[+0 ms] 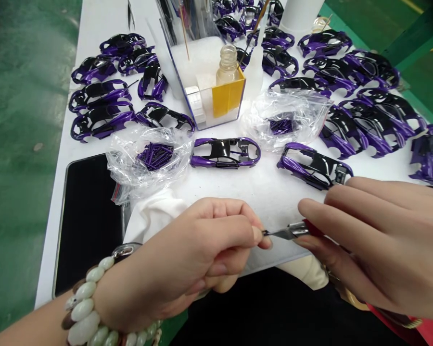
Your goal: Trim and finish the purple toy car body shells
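Note:
My left hand (pixel 227 240) pinches a tiny dark part (pixel 265 233) between thumb and forefinger; most of it is hidden by the fingertips. In my right hand (pixel 375 235) is a craft knife (pixel 292 231), its blade tip touching or almost touching that part. Just beyond the hands, two purple and black toy car bodies (pixel 225 153) (pixel 313 166) lie on the white tabletop (pixel 209 187). Left of them, an open plastic bag (pixel 122 168) holds small purple strips (pixel 155 156). A second bag (pixel 310 108) with similar purple pieces (pixel 282 125) lies farther right.
A clear acrylic holder (pixel 202 122) with a glass bottle (pixel 227 65) and thin sticks stands at the back middle. More car bodies (pixel 101 117) lie along the left and right (pixel 346 72). A black phone (pixel 90 221) rests at the left edge, beside a white cloth (pixel 151 214).

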A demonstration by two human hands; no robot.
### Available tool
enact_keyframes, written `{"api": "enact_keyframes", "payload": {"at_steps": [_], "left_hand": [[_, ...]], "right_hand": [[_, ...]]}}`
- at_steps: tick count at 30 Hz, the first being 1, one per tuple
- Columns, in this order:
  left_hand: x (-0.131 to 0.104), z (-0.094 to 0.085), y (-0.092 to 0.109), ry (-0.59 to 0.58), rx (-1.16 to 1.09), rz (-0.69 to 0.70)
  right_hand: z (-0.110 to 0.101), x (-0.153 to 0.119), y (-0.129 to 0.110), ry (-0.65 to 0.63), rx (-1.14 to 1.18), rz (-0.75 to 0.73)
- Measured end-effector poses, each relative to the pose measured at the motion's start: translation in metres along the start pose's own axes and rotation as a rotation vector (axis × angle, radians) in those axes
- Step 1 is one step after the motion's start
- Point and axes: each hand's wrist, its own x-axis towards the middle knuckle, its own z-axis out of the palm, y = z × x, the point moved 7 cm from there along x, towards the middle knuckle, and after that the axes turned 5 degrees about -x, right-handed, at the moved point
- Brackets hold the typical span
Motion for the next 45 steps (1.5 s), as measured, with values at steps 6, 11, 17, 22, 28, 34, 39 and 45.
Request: {"api": "enact_keyframes", "payload": {"at_steps": [6,11,17,22,28,34,39,45], "left_hand": [[-0.001,0.003,-0.004,0.024,-0.004,-0.047],[-0.002,0.0,-0.004,0.033,0.005,-0.018],[-0.001,0.0,-0.002,0.042,0.075,0.014],[-0.002,0.001,0.001,0.038,0.143,0.043],[-0.002,0.0,-0.002,0.027,0.157,0.03],[-0.001,0.002,-0.001,0.014,0.144,0.025],[-0.004,0.003,-0.001,-0.008,0.162,0.008],[-0.004,0.003,-0.001,-0.008,0.192,0.006]], "right_hand": [[-0.008,-0.009,0.016,0.086,0.03,0.088],[-0.008,-0.007,0.009,0.029,0.149,0.099],[-0.001,-0.003,-0.001,-0.061,0.182,0.032],[-0.001,-0.004,-0.003,-0.075,0.174,0.027],[0.001,-0.004,-0.004,-0.112,0.18,0.005],[0.002,0.0,-0.003,-0.101,0.246,-0.008],[0.005,-0.001,-0.001,-0.144,0.371,-0.012],[0.004,0.0,0.0,-0.108,0.371,-0.008]]}}
